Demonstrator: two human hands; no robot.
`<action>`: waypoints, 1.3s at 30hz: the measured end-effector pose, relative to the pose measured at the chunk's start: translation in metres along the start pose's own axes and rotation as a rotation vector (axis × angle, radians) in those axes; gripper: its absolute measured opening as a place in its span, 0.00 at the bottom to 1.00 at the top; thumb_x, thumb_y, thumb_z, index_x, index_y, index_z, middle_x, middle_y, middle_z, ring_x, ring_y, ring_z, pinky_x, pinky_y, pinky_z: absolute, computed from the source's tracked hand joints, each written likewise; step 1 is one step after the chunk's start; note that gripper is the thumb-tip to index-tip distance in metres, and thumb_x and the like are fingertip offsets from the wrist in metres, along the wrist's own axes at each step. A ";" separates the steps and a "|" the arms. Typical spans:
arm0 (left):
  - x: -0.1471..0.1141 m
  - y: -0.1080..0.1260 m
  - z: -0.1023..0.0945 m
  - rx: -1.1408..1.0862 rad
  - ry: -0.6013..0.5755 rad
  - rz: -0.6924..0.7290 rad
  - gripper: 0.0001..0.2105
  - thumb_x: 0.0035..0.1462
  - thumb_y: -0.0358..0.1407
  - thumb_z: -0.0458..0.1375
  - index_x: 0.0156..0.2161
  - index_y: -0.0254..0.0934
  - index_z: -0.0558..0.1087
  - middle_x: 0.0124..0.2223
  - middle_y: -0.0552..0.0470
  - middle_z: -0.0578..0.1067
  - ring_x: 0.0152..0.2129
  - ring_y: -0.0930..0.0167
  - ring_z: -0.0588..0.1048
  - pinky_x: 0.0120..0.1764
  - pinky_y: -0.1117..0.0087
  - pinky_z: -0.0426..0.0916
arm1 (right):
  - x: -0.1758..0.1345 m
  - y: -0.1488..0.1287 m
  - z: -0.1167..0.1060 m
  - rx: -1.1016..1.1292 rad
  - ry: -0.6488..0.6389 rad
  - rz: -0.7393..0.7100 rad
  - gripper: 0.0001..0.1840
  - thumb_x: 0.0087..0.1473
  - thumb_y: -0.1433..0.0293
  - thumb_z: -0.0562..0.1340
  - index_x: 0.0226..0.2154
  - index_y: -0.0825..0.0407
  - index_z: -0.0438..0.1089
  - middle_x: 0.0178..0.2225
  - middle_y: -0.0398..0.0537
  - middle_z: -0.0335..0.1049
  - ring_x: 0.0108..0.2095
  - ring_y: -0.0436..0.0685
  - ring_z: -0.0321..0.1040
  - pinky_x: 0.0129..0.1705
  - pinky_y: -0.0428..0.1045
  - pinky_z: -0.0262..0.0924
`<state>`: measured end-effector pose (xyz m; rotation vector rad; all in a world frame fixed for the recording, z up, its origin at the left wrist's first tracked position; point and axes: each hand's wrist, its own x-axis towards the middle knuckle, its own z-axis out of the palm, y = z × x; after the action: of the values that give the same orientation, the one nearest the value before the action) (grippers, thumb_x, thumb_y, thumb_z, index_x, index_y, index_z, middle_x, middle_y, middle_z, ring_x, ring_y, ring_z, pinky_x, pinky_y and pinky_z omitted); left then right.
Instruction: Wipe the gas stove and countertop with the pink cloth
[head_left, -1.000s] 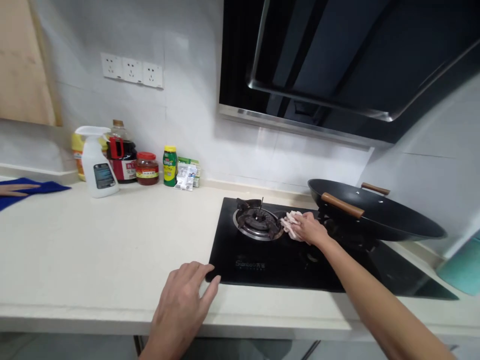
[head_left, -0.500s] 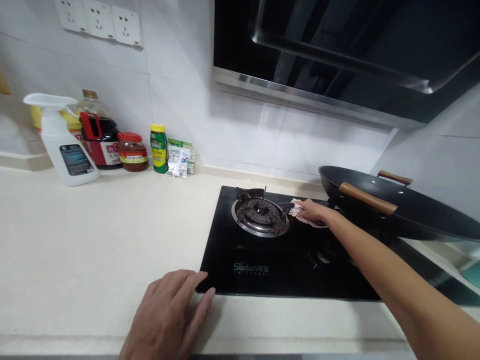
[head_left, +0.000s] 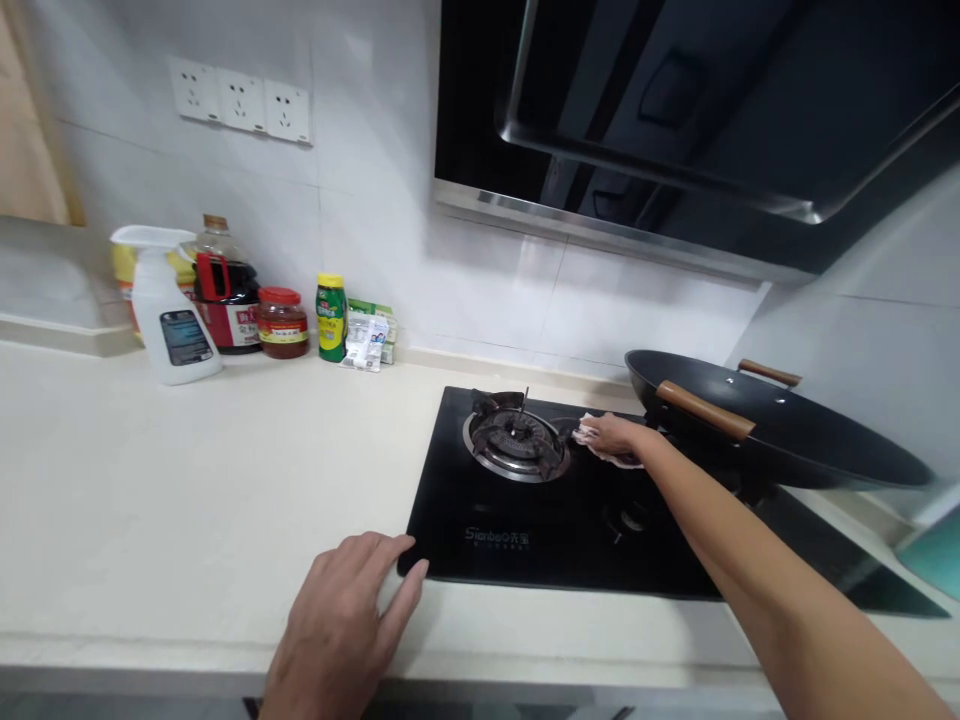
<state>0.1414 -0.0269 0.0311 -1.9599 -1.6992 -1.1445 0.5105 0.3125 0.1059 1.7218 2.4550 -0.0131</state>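
Note:
My right hand (head_left: 613,436) presses a pinkish-white cloth (head_left: 587,430) onto the black glass gas stove (head_left: 495,555), just right of the left burner (head_left: 517,440). Part of the cloth is hidden under the palm. At the stove's front left corner rests my left hand (head_left: 349,600), its thumb and fingers apart and nothing in it. A black wok (head_left: 795,430) with wooden handles sits over the stove's right side, behind my right forearm.
A white spray bottle (head_left: 180,330), a dark sauce bottle (head_left: 229,300), a red-lidded jar (head_left: 283,325), a green bottle (head_left: 331,320) and small packets (head_left: 367,340) line the back wall. A dark range hood (head_left: 622,130) overhangs the stove. Pale counter (head_left: 225,500) extends left.
The camera view has shifted, so the bottles and wall appear lower and further right. My right hand stays on the cloth beside the burner; my left hand stays at the stove corner.

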 end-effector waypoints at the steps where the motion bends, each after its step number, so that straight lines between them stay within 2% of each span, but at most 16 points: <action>1: 0.000 0.001 0.000 0.000 0.003 -0.001 0.16 0.69 0.47 0.52 0.46 0.41 0.78 0.40 0.48 0.81 0.36 0.64 0.78 0.40 0.62 0.70 | -0.009 -0.002 0.000 -0.009 -0.021 0.018 0.30 0.61 0.62 0.63 0.64 0.45 0.64 0.55 0.58 0.69 0.46 0.62 0.73 0.49 0.56 0.65; 6: -0.002 0.004 0.000 -0.004 -0.019 -0.032 0.16 0.69 0.46 0.52 0.46 0.39 0.78 0.41 0.48 0.80 0.38 0.63 0.78 0.42 0.59 0.69 | -0.055 -0.024 0.002 -0.052 -0.046 0.012 0.33 0.58 0.65 0.60 0.66 0.36 0.62 0.55 0.55 0.65 0.44 0.62 0.73 0.45 0.53 0.62; 12: -0.002 0.009 -0.002 -0.001 -0.076 -0.095 0.14 0.69 0.43 0.52 0.45 0.39 0.78 0.42 0.47 0.80 0.40 0.62 0.77 0.45 0.58 0.68 | -0.092 -0.051 0.004 -0.113 -0.007 -0.087 0.32 0.57 0.66 0.60 0.64 0.35 0.64 0.52 0.51 0.63 0.46 0.61 0.71 0.45 0.51 0.59; 17: -0.002 0.009 -0.001 0.026 -0.103 -0.125 0.13 0.68 0.41 0.53 0.45 0.38 0.78 0.42 0.47 0.80 0.41 0.61 0.76 0.44 0.59 0.67 | -0.110 -0.062 0.004 -0.157 0.014 -0.152 0.33 0.54 0.68 0.61 0.62 0.36 0.66 0.51 0.50 0.64 0.44 0.62 0.72 0.44 0.52 0.59; 25: -0.002 0.009 0.000 0.036 -0.104 -0.133 0.12 0.68 0.39 0.54 0.45 0.38 0.78 0.43 0.47 0.80 0.42 0.62 0.76 0.46 0.60 0.67 | -0.132 -0.080 0.001 -0.203 0.065 -0.275 0.34 0.49 0.70 0.62 0.60 0.38 0.68 0.53 0.52 0.66 0.49 0.66 0.69 0.50 0.57 0.57; 31: -0.001 0.010 -0.001 0.053 -0.127 -0.140 0.12 0.68 0.40 0.54 0.46 0.38 0.78 0.44 0.46 0.80 0.42 0.62 0.76 0.45 0.60 0.67 | -0.144 -0.093 0.009 -0.217 0.154 -0.373 0.30 0.50 0.71 0.61 0.56 0.40 0.70 0.50 0.51 0.66 0.49 0.64 0.67 0.52 0.58 0.53; 39: 0.001 0.010 -0.003 0.050 -0.134 -0.149 0.13 0.68 0.41 0.52 0.44 0.39 0.78 0.44 0.47 0.80 0.42 0.63 0.76 0.45 0.60 0.67 | -0.173 -0.133 0.021 -0.088 0.271 -0.417 0.28 0.54 0.69 0.60 0.57 0.41 0.70 0.51 0.51 0.66 0.48 0.61 0.62 0.50 0.56 0.48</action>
<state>0.1499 -0.0304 0.0363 -1.9461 -1.9517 -1.0281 0.4459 0.1026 0.0962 1.2171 2.9167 0.2970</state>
